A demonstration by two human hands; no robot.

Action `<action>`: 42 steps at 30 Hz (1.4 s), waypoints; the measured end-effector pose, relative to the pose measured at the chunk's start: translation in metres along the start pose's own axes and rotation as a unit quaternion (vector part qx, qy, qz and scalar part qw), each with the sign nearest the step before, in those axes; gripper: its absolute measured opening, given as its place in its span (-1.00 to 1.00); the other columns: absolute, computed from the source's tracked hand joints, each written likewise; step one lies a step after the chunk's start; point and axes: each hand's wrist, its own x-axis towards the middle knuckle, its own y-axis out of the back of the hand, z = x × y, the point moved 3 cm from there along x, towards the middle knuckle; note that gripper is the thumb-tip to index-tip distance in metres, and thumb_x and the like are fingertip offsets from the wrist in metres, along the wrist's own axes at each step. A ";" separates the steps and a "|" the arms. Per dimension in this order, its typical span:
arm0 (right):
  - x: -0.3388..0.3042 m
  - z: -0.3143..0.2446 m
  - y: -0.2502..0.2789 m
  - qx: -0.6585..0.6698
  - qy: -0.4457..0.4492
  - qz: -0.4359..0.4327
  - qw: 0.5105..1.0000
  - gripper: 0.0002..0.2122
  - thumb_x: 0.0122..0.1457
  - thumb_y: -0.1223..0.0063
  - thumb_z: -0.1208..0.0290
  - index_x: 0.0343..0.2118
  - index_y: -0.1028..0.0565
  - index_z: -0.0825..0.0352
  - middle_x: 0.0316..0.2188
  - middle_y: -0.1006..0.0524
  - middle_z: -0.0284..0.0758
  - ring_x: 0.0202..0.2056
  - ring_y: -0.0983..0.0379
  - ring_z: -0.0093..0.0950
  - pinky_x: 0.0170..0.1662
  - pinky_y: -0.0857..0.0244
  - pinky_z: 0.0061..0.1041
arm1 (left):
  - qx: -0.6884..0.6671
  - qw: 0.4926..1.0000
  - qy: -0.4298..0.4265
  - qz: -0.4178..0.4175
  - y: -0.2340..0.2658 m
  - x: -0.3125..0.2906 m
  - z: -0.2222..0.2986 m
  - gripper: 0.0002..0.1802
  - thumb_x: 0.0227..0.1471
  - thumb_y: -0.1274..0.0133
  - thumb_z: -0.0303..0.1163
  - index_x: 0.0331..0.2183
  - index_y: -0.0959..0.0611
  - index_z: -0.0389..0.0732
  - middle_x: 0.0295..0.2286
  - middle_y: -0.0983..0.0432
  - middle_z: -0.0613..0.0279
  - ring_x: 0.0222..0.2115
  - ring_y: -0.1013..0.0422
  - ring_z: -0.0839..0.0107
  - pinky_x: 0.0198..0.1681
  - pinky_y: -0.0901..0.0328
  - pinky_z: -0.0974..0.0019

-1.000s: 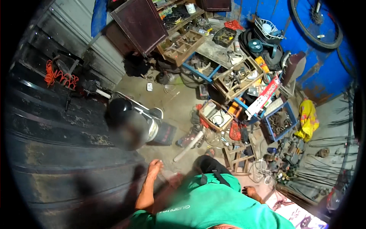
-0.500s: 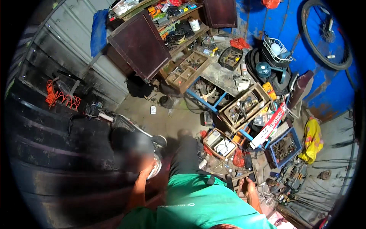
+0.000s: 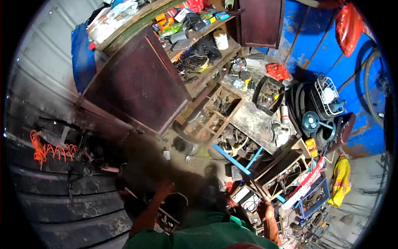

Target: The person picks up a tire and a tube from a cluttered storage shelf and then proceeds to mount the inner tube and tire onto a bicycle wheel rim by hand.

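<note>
My left hand (image 3: 166, 187) is low and left of centre, in shadow, above a dark object with a pale curved rim (image 3: 181, 196). Its fingers blur into the dark, and nothing can be made out in them. My right hand (image 3: 265, 210) is at the lower right, by the near corner of a wooden drawer (image 3: 271, 194) that holds loose tools and parts. Whether it touches the drawer or holds anything I cannot tell. Just left of the right hand lies a box (image 3: 245, 198) with white items and a dark cable.
An open dark-red cabinet door (image 3: 139, 83) juts out at the left. A blue-framed bench (image 3: 231, 159) carries a compartmented wooden tray (image 3: 211, 124) and a black tool bin (image 3: 269, 94). A blue crate (image 3: 327, 195) and a small fan (image 3: 310, 120) are to the right.
The view has shifted forward, so the cabinet and bench look larger. My left hand has left the round white thing it was at. My right hand has come closer to the wooden drawer.
</note>
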 end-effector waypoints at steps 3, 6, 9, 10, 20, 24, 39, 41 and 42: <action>-0.008 -0.080 -0.089 -0.049 0.093 -0.005 0.994 -0.80 0.30 -0.11 0.23 -0.15 -0.58 0.23 -0.31 -0.58 -0.37 -0.30 -0.49 -0.41 -0.18 -0.42 -0.38 | 0.010 0.999 0.035 -0.017 -0.021 0.047 0.053 -0.77 0.30 -0.25 -0.23 -0.18 -0.66 -0.19 -0.36 -0.60 0.23 -0.35 -0.52 0.42 -0.30 -0.43 0.16; 0.006 -0.145 -0.162 -0.116 0.211 -0.026 0.970 -0.76 0.34 -0.20 0.19 -0.11 -0.62 0.25 -0.31 -0.62 -0.37 -0.30 -0.54 -0.45 -0.18 -0.48 -0.39 | 0.022 0.998 0.040 -0.036 -0.031 0.073 0.114 -0.75 0.31 -0.25 -0.24 -0.11 -0.68 -0.21 -0.27 -0.62 0.21 -0.33 -0.52 0.41 -0.28 -0.44 0.18; -0.001 -0.219 -0.246 -0.062 0.240 -0.054 0.967 -0.70 0.37 -0.22 0.16 -0.02 -0.61 0.27 -0.34 -0.60 -0.40 -0.29 -0.54 -0.46 -0.17 -0.49 -0.39 | 0.043 0.996 0.025 -0.076 -0.057 0.087 0.182 -0.71 0.32 -0.25 -0.25 -0.04 -0.70 -0.22 -0.18 -0.65 0.18 -0.31 -0.53 0.40 -0.25 -0.44 0.20; 0.001 -0.242 -0.262 -0.059 0.276 -0.071 0.957 -0.69 0.39 -0.21 0.16 0.00 -0.60 0.28 -0.34 -0.59 -0.40 -0.30 -0.54 -0.45 -0.18 -0.49 -0.39 | 0.073 0.994 -0.003 -0.082 -0.068 0.092 0.213 -0.70 0.32 -0.25 -0.26 -0.02 -0.70 -0.23 -0.15 -0.66 0.18 -0.31 -0.53 0.40 -0.24 -0.44 0.20; 0.120 -0.394 -0.529 -0.220 0.333 -0.163 0.902 -0.77 0.37 -0.23 0.28 -0.06 -0.63 0.33 -0.37 -0.62 -0.38 -0.37 -0.51 -0.53 -0.27 -0.37 -0.49 | 0.119 0.952 -0.277 0.059 -0.132 0.188 0.432 -0.78 0.24 -0.23 -0.39 -0.10 -0.73 -0.25 -0.22 -0.72 0.07 -0.22 -0.63 0.29 -0.10 -0.50 0.19; 0.241 -0.451 -0.667 -0.463 0.380 -0.237 0.765 -0.78 0.41 -0.11 0.34 -0.04 -0.62 0.35 -0.26 -0.64 -0.37 -0.29 -0.53 -0.55 -0.13 -0.41 -0.49 | 0.054 0.936 -0.314 0.151 -0.200 0.212 0.539 -0.79 0.25 -0.23 -0.44 -0.09 -0.73 -0.28 -0.25 -0.71 0.15 -0.25 -0.60 0.31 -0.12 -0.48 0.27; 0.473 -0.440 -1.117 -0.489 0.581 -0.593 0.268 -0.81 0.39 -0.14 0.41 -0.01 -0.63 0.28 -0.27 -0.66 -0.29 -0.29 -0.54 -0.51 -0.18 -0.45 -0.43 | 0.049 0.851 -0.360 0.379 -0.305 0.336 0.680 -0.84 0.29 -0.22 -0.54 -0.10 -0.75 -0.30 -0.22 -0.74 0.15 -0.21 -0.58 0.48 -0.11 -0.46 0.36; 0.490 -0.436 -1.124 -0.467 0.488 -0.655 0.340 -0.82 0.37 -0.16 0.44 -0.02 -0.64 0.28 -0.29 -0.66 -0.30 -0.30 -0.54 -0.52 -0.18 -0.45 -0.42 | 0.074 0.832 -0.370 0.407 -0.314 0.345 0.681 -0.83 0.30 -0.21 -0.51 -0.09 -0.76 -0.27 -0.24 -0.73 0.19 -0.28 -0.58 0.51 -0.19 -0.48 0.36; 0.498 -0.437 -1.125 -0.461 0.484 -0.661 0.342 -0.82 0.37 -0.16 0.44 -0.02 -0.64 0.28 -0.29 -0.66 -0.30 -0.30 -0.54 -0.52 -0.18 -0.45 -0.42 | 0.091 0.814 -0.391 0.420 -0.318 0.348 0.684 -0.82 0.30 -0.21 -0.49 -0.08 -0.76 -0.25 -0.26 -0.72 0.24 -0.35 -0.57 0.54 -0.28 -0.50 0.36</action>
